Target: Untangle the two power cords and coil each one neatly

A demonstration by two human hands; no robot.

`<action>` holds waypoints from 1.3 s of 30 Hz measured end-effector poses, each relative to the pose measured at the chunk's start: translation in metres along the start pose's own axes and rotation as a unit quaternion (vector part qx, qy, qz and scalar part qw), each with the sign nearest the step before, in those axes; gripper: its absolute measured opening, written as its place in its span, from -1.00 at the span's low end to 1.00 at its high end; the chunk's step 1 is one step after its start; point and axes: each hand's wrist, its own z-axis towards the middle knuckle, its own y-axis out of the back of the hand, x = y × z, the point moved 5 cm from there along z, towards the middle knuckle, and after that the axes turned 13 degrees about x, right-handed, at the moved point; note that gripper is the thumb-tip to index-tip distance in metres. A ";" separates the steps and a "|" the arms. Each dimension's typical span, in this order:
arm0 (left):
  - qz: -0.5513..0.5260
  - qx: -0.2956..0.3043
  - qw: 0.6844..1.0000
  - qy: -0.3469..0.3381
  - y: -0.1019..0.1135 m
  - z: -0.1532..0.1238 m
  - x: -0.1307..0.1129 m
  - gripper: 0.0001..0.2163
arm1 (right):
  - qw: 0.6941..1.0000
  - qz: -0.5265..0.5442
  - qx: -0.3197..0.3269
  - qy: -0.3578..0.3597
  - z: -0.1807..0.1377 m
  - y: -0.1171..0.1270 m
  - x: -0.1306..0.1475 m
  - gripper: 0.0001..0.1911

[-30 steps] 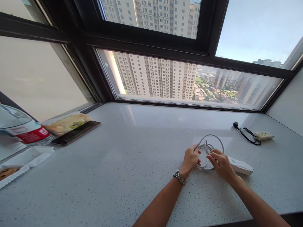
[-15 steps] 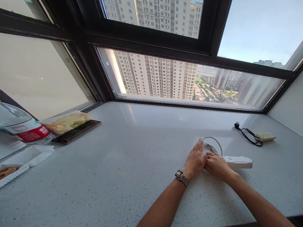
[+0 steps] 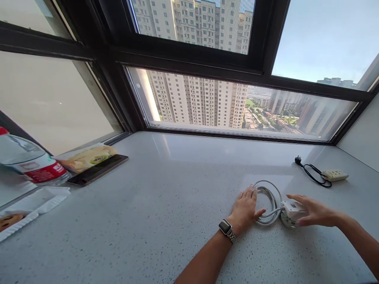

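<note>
My left hand, a watch on its wrist, lies flat with fingers stretched and thumb out. It rests against the left side of a coiled whitish cable. The cable runs into a white power strip to the right of the coil. My right hand is around that strip, thumb on the near side and fingers on the far side. The palm hides the strip's right end, and the strip looks turned.
A small extension socket with a black cord and plug lies at the back right. On the left are a phone, a yellow packet, a red-labelled bottle and a white tray holding a cookie. Windows border the speckled counter.
My right hand has left the coil beside my left hand and moved right onto the power strip, which has turned. My left hand stays at the coil, its thumb now spread.
</note>
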 end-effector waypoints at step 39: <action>-0.395 -0.079 0.912 -0.072 0.010 0.001 0.018 -0.65 | 0.984 -0.174 0.036 0.013 0.050 -0.023 0.094 -0.46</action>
